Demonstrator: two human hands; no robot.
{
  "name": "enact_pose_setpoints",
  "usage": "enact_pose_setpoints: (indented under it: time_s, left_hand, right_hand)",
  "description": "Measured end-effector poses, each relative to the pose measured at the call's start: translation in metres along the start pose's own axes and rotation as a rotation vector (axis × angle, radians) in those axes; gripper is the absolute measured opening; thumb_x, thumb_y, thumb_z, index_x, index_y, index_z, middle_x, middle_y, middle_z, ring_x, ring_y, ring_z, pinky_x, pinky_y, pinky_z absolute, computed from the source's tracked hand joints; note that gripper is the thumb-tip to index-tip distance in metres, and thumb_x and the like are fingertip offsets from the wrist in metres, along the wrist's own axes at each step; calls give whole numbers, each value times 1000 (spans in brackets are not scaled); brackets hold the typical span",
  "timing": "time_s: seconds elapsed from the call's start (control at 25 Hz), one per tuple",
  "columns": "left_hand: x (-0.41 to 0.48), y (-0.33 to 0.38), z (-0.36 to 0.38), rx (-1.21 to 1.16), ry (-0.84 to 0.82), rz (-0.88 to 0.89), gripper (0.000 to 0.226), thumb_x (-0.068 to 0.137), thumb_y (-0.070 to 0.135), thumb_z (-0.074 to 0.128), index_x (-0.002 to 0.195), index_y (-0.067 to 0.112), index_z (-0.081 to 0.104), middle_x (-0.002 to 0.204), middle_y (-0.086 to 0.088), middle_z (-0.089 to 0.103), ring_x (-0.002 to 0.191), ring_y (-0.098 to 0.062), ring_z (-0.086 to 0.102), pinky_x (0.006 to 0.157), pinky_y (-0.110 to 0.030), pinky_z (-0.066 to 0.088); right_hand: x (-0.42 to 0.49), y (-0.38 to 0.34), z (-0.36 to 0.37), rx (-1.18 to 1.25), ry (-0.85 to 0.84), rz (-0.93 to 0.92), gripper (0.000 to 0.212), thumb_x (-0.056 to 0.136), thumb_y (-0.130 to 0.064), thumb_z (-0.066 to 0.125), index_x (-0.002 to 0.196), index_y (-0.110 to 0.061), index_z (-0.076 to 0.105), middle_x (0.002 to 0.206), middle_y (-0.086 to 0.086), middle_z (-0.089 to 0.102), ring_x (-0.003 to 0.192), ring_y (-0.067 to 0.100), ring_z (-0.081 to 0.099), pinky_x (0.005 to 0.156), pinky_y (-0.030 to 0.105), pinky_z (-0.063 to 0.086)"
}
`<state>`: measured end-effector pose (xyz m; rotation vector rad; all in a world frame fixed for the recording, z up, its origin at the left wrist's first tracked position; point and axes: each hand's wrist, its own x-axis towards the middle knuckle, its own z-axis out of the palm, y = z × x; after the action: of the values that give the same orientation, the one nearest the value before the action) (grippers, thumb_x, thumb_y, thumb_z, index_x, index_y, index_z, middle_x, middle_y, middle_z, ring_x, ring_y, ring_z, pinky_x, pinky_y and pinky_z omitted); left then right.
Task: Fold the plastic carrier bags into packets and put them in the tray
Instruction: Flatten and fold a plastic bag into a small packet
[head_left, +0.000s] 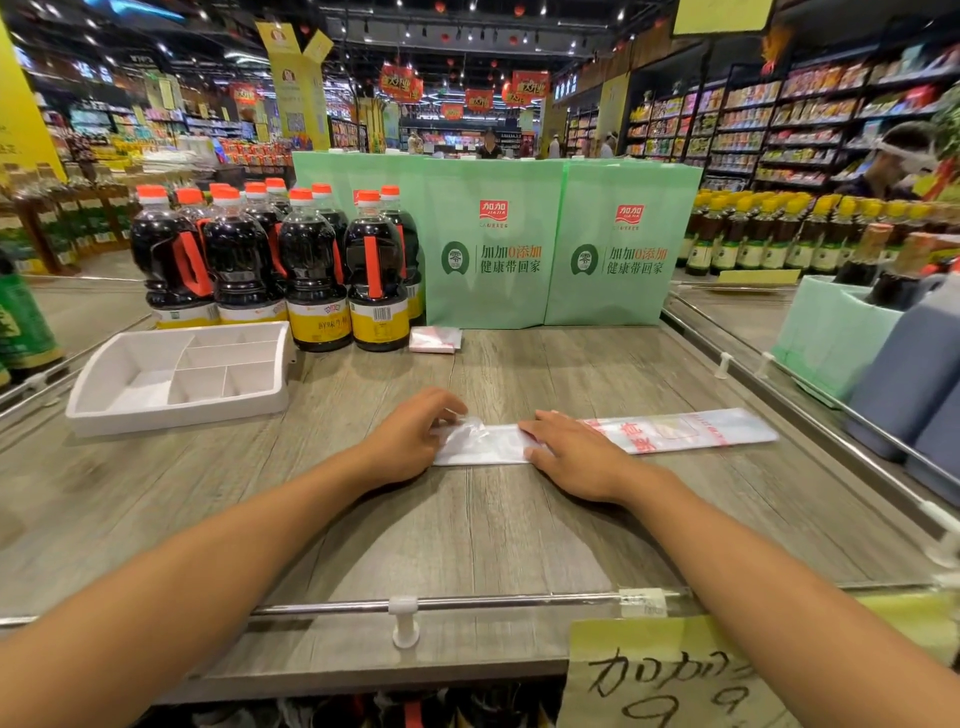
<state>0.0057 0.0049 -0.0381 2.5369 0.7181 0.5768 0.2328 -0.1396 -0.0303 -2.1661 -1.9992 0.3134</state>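
I see the white tray (176, 411) at far left. My left hand (410, 441) pinches the crumpled end of the carrier bag (685, 431), a red-lettered strip lying lengthwise left to right on the shelf (467, 535). My right hand (571, 454) presses it with flat fingers. Behind, the green bags (623, 244) read "加加 JIAJIA".

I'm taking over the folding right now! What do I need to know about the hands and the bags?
Left hand: pinches the lifted left end of the carrier bag.
Right hand: flat, pressing the bag's middle.
The bag lies as a long strip on the table. The tray sits to the left, with no packet showing in it. A small plastic bundle lies by the bottles.
Done: bag flattened into a strip.
Left: fold it into a packet and put it in the tray.
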Motion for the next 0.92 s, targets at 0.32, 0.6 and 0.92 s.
enact_pose_setpoints:
  time_s: [0.32,0.6,0.92]
  left_hand:
    - [0,-9,3,237,-94,-16,40,99,42,48,134,35,65,144,-2,55,132,-23,49,109,-48,39]
    - [8,-1,4,292,-257,-77,41,109,41,39,149,45,44,167,6,25,156,-20,13,122,-61,-1]
    - [1,8,0,270,-350,-92,48,109,48,28,157,45,27,171,7,8,157,-15,-5,121,-58,-15]
  right_hand:
    - [3,-2,4,-11,-34,0,56,110,-41,30,163,-27,17,171,1,7,157,18,4,125,36,6]
    - [2,-6,6,-5,-74,-62,55,110,-48,22,160,-44,2,171,-8,0,157,13,-4,128,40,1]
    - [2,-3,8,-61,-93,-80,59,106,-58,26,161,-43,9,171,-10,2,157,12,-3,128,42,4]
